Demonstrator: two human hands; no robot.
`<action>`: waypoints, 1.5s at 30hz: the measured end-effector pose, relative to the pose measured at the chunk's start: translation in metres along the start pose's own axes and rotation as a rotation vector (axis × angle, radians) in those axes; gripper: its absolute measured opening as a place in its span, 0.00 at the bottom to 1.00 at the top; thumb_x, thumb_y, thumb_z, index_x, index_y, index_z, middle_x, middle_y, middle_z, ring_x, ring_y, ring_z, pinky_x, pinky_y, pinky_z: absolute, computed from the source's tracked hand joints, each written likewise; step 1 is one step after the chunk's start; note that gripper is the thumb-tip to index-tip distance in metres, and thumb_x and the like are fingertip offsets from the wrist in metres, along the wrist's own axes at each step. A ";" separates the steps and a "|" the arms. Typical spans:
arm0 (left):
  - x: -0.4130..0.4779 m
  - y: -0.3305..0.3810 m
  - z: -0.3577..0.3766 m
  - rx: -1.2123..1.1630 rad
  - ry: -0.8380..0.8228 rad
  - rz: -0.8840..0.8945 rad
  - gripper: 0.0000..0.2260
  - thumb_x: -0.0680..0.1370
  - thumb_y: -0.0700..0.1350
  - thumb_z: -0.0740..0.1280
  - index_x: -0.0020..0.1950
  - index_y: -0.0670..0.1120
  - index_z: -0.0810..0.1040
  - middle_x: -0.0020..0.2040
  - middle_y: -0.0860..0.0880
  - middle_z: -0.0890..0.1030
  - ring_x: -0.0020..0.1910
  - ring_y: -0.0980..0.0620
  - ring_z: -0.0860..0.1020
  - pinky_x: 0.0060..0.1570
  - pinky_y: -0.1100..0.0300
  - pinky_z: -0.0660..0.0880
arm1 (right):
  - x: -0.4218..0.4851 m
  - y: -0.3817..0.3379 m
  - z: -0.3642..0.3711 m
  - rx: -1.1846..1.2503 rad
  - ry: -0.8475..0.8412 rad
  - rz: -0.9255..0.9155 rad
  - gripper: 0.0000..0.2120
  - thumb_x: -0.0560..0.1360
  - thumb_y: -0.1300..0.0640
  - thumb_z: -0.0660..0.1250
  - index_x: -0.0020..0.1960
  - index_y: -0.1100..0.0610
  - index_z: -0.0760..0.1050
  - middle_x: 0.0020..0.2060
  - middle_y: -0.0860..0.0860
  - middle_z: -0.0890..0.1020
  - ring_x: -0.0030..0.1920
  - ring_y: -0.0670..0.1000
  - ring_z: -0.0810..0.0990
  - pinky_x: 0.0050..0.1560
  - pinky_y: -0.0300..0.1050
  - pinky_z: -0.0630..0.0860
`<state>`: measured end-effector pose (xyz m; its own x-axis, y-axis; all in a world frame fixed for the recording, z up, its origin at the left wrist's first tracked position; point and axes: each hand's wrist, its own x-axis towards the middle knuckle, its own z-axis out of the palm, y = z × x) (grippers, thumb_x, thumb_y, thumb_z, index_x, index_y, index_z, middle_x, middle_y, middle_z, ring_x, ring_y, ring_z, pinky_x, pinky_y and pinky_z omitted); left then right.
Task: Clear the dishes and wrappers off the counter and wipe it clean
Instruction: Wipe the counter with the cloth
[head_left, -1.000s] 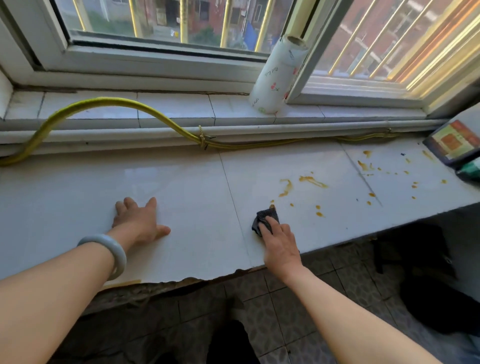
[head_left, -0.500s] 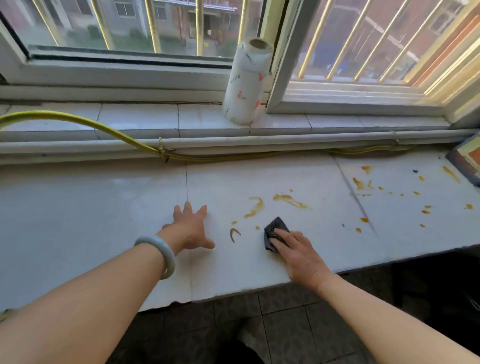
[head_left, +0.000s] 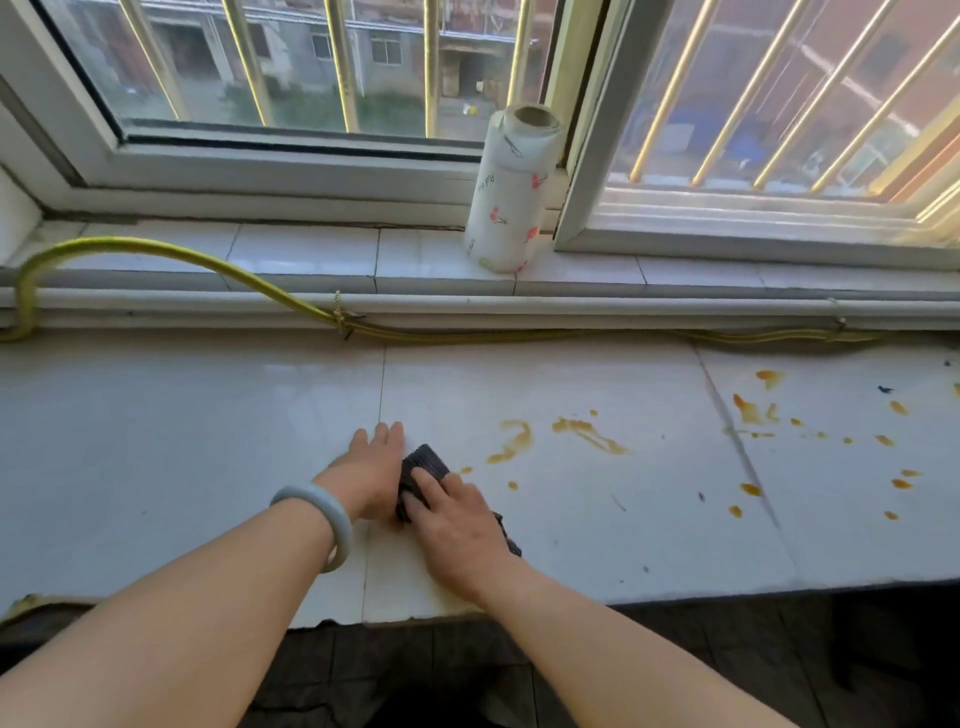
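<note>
Counter (head_left: 571, 545) | dark cloth (head_left: 423, 462) under fingers (head_left: 434, 480) of right hand (head_left: 457, 525), seemingly flat | left hand (head_left: 371, 478) flat beside

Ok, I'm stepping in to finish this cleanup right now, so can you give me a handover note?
Left hand: flat on the counter, beside the dark cloth, holding nothing.
Right hand: pressing the dark cloth onto the counter.
Done: no dishes or wrappers in view; tiles left of the hands look stain-free.
To do: orange stains just right of the dark cloth and more spots on the far-right tile need wiping.
</note>
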<state>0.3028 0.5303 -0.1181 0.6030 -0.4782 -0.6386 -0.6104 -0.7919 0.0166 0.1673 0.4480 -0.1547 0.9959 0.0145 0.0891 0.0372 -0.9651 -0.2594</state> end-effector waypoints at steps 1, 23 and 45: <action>0.000 -0.001 -0.001 0.009 0.004 0.005 0.52 0.68 0.52 0.76 0.78 0.45 0.41 0.77 0.47 0.52 0.75 0.41 0.53 0.67 0.48 0.68 | 0.004 0.003 0.002 -0.015 -0.016 0.031 0.25 0.59 0.61 0.73 0.56 0.55 0.78 0.59 0.55 0.78 0.42 0.56 0.77 0.39 0.46 0.77; 0.003 0.019 -0.018 0.195 -0.087 -0.085 0.55 0.65 0.54 0.79 0.79 0.43 0.46 0.70 0.41 0.60 0.66 0.39 0.65 0.60 0.48 0.74 | 0.066 0.062 -0.014 -0.083 -0.125 0.401 0.28 0.74 0.62 0.57 0.74 0.52 0.62 0.75 0.52 0.58 0.62 0.59 0.64 0.59 0.50 0.63; 0.037 0.020 -0.050 0.153 -0.083 -0.097 0.51 0.66 0.60 0.76 0.78 0.45 0.51 0.71 0.40 0.61 0.69 0.36 0.62 0.63 0.43 0.71 | 0.135 0.078 -0.023 -0.130 -0.208 0.396 0.25 0.75 0.62 0.57 0.72 0.53 0.62 0.74 0.54 0.59 0.64 0.60 0.63 0.61 0.51 0.64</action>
<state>0.3384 0.4776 -0.1024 0.6221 -0.3641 -0.6931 -0.6261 -0.7629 -0.1613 0.3026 0.3683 -0.1408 0.9272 -0.3222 -0.1909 -0.3466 -0.9314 -0.1109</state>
